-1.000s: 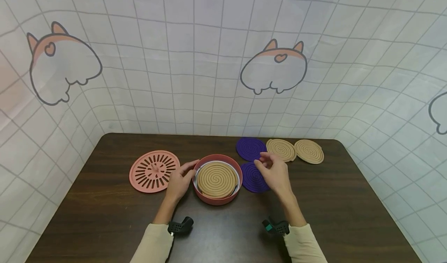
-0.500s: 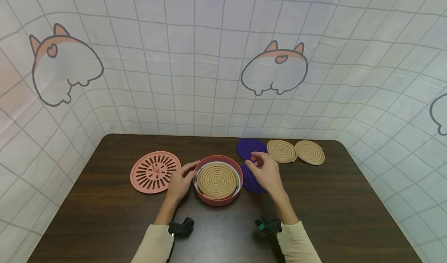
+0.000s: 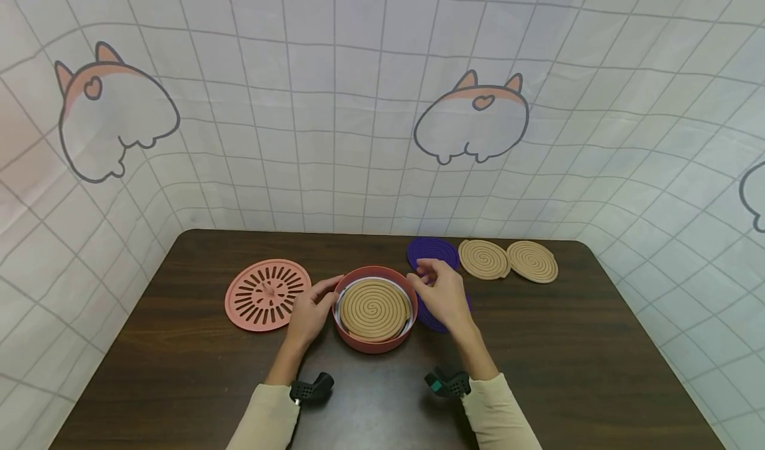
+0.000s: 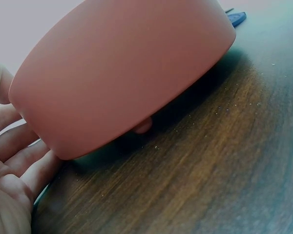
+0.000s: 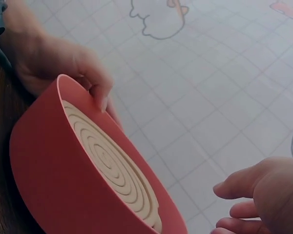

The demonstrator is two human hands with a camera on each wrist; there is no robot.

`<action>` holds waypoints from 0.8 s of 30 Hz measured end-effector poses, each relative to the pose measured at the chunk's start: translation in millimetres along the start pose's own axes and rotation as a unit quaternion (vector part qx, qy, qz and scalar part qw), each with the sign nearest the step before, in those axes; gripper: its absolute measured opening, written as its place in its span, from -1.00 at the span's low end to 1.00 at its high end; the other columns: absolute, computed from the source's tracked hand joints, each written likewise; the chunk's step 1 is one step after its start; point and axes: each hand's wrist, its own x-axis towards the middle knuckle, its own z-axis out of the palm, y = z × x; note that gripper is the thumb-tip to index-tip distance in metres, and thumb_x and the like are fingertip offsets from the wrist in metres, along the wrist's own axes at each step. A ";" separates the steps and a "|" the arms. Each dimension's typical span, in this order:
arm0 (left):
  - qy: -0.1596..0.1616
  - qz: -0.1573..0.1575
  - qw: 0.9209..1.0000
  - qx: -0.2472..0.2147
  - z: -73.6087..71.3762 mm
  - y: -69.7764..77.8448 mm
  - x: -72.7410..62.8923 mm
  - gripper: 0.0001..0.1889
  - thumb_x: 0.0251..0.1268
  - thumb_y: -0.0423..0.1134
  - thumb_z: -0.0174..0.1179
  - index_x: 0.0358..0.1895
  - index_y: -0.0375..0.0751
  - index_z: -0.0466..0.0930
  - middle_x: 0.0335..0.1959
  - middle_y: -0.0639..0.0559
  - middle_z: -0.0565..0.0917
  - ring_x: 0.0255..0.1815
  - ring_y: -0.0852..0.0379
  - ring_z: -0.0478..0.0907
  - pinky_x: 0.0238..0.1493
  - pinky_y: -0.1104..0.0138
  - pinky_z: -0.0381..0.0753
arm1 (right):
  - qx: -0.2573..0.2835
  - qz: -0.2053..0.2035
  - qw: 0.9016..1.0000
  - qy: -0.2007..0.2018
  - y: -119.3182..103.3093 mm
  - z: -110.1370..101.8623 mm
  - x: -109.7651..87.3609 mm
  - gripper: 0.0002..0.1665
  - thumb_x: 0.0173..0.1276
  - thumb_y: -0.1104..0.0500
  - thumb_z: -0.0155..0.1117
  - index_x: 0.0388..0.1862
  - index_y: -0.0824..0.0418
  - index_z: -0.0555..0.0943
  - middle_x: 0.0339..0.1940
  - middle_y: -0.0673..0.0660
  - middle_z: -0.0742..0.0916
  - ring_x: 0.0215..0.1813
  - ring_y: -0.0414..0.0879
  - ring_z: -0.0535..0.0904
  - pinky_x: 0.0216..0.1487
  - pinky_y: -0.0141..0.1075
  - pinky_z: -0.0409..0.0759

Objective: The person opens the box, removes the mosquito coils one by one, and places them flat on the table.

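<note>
A round red mosquito coil box (image 3: 373, 346) stands on the table, with a tan mosquito coil (image 3: 375, 308) lying flat inside it. My left hand (image 3: 310, 312) holds the box's left side; in the right wrist view its thumb (image 5: 100, 87) laps over the rim. Fingers (image 4: 31, 158) lie along the outer wall in the left wrist view. My right hand (image 3: 440, 294) hovers at the box's right rim, fingers loosely bent and nothing in them. Beneath it, a purple coil (image 3: 434, 320) is partly hidden; another purple coil (image 3: 431, 247) lies behind.
A pink slotted round lid (image 3: 263, 297) lies left of the box. Two tan coils, one nearer (image 3: 483, 260) and one farther right (image 3: 532, 262), lie at the back right of the dark wooden table (image 3: 574, 357). A white gridded curtain (image 3: 335, 158) hangs behind.
My right hand has moved left, from over the purple coils to the box's right rim. The left hand stays on the box, and the coils have not moved.
</note>
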 end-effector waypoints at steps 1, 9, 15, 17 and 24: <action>-0.001 0.000 1.000 -0.003 -0.3 -0.1 -0.2 -0.66 0.40 -0.26 0.17 0.19 0.03 0.69 0.14 -0.04 0.73 0.16 0.03 0.66 0.16 0.17 0.57 | 0.000 -0.003 1.000 -0.002 0.0 1.5 0.0 -0.55 0.27 0.15 0.43 0.08 0.37 0.66 -0.13 0.26 0.76 -0.19 0.00 0.67 -0.15 -0.29 0.64; -0.002 -0.001 1.000 -0.006 -0.6 -0.1 0.2 -0.65 0.39 -0.26 0.17 0.19 0.02 0.68 0.16 -0.03 0.72 0.19 0.03 0.64 0.21 0.08 0.54 | 0.002 -0.024 0.999 -0.024 -5.3 10.6 -2.1 -0.58 0.26 0.17 0.44 0.06 0.34 0.67 -0.13 0.23 0.75 -0.18 -0.01 0.69 -0.13 -0.24 0.67; -0.001 0.002 1.000 0.001 0.3 -1.5 2.0 -0.64 0.36 -0.27 0.18 0.19 0.03 0.69 0.15 -0.04 0.72 0.19 0.00 0.64 0.22 0.01 0.54 | -0.015 -0.044 0.998 -0.041 -7.4 16.5 -4.7 -0.58 0.28 0.18 0.41 0.08 0.33 0.66 -0.19 0.21 0.74 -0.18 -0.01 0.68 -0.10 -0.13 0.69; 0.000 0.003 1.000 0.001 0.3 -1.6 1.9 -0.64 0.36 -0.27 0.18 0.18 0.03 0.69 0.14 -0.04 0.72 0.18 0.00 0.64 0.21 0.02 0.55 | -0.019 -0.046 0.998 -0.047 -8.0 18.2 -5.8 -0.57 0.29 0.18 0.39 0.10 0.34 0.65 -0.18 0.21 0.73 -0.18 -0.02 0.67 -0.10 -0.13 0.68; -0.001 -0.001 1.000 0.001 -0.2 -2.4 0.9 -0.64 0.37 -0.28 0.18 0.19 0.03 0.69 0.15 -0.04 0.72 0.17 0.02 0.65 0.18 0.09 0.55 | -0.055 -0.065 0.995 -0.056 -6.4 25.8 -8.1 -0.61 0.30 0.17 0.36 0.08 0.29 0.67 -0.22 0.17 0.72 -0.21 -0.06 0.61 -0.17 -0.26 0.59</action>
